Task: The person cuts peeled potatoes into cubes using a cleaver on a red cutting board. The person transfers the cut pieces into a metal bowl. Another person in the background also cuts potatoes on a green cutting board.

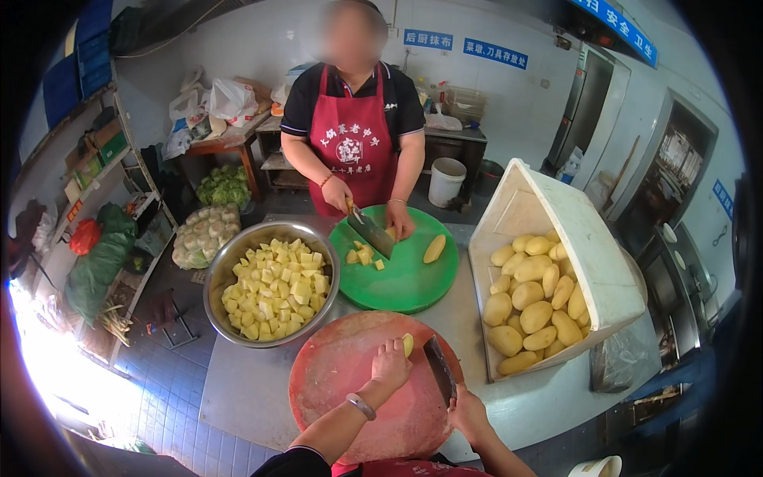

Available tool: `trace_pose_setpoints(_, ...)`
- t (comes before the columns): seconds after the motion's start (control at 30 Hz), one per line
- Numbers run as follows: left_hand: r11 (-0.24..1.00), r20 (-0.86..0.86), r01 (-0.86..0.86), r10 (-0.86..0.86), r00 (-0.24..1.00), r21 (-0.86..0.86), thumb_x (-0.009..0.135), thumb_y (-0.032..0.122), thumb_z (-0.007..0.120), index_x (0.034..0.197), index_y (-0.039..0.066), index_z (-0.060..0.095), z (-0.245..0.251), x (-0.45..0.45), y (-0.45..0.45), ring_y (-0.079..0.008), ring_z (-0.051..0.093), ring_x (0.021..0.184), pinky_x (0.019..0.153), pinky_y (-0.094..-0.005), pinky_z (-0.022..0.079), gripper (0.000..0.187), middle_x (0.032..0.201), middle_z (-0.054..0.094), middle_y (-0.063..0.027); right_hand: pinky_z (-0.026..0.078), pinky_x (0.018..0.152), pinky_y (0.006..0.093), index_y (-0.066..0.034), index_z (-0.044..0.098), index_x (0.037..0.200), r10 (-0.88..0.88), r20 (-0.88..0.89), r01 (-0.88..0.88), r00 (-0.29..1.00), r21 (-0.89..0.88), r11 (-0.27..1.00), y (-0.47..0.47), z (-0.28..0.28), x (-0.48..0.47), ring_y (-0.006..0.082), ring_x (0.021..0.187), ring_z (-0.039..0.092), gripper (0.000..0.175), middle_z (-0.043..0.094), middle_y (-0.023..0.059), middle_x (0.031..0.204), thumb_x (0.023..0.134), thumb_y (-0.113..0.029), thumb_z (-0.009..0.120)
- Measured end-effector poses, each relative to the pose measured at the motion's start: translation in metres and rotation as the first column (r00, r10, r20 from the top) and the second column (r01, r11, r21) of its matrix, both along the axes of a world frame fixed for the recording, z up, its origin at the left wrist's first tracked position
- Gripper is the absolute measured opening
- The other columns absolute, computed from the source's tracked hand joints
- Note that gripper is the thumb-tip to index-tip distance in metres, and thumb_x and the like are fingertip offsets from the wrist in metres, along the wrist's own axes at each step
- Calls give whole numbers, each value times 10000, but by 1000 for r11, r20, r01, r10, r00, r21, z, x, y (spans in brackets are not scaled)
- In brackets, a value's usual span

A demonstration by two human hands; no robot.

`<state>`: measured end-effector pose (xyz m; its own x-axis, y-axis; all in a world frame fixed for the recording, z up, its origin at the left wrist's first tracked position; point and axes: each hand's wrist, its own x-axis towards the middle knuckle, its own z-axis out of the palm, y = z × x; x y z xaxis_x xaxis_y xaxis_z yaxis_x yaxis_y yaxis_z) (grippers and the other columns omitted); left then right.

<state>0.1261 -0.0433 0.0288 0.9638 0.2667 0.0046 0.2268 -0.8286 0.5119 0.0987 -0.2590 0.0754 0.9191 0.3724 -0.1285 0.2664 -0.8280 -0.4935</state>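
My left hand (391, 362) is closed around a piece of peeled potato (408, 345) on the round red cutting board (334, 381). In my right hand (467, 411) is the handle of a cleaver (440, 366), its dark blade over the board's right part, a little right of the potato. Beyond the board stands a steel bowl (210, 286) of potato cubes (277, 289). To the right, a white foam box (611, 280) lies on its side with many peeled potatoes (534, 316) inside.
Across the metal table (250, 393), a co-worker in a red apron (353, 131) holds a cleaver (371, 229) and a potato over a round green board (405, 292). Potato chunks (360, 255) and a whole potato (434, 248) lie on it. Bagged vegetables (207, 234) stand beyond the bowl.
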Motion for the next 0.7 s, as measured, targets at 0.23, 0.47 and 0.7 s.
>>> trace_pose_setpoints(0.23, 1000, -34, 16, -16, 999, -1, 770, 202, 611, 1263, -10, 396, 2, 0, 1, -367, 518, 1083, 846, -454, 504, 578, 1186, 492, -193, 503, 656, 493, 3, 464, 968, 4, 5, -4, 1000, -2, 1000, 2, 6, -1, 424, 727, 625, 187, 629, 240, 792, 834, -93, 552)
trace_pose_setpoints(0.47, 1000, -74, 15, -15, 997, -3, 773, 215, 621, 1270, -15, 383, 7, -1, 0, -364, 511, 1091, 849, -443, 504, 598, 1196, 481, -189, 497, 664, 498, 7, 467, 980, -9, -36, 8, 999, -28, 1000, 2, 7, -2, 425, 737, 626, 193, 633, 243, 799, 837, -96, 546)
trace_pose_setpoints(0.7, 1000, -40, 12, -12, 999, 4, 762, 198, 621, 1241, -14, 402, 5, -1, -1, -371, 516, 1089, 875, -449, 493, 568, 1188, 494, -199, 495, 672, 505, 6, 471, 981, -16, -30, 15, 999, -25, 1000, 2, 5, -2, 430, 746, 626, 190, 634, 247, 801, 840, -98, 545)
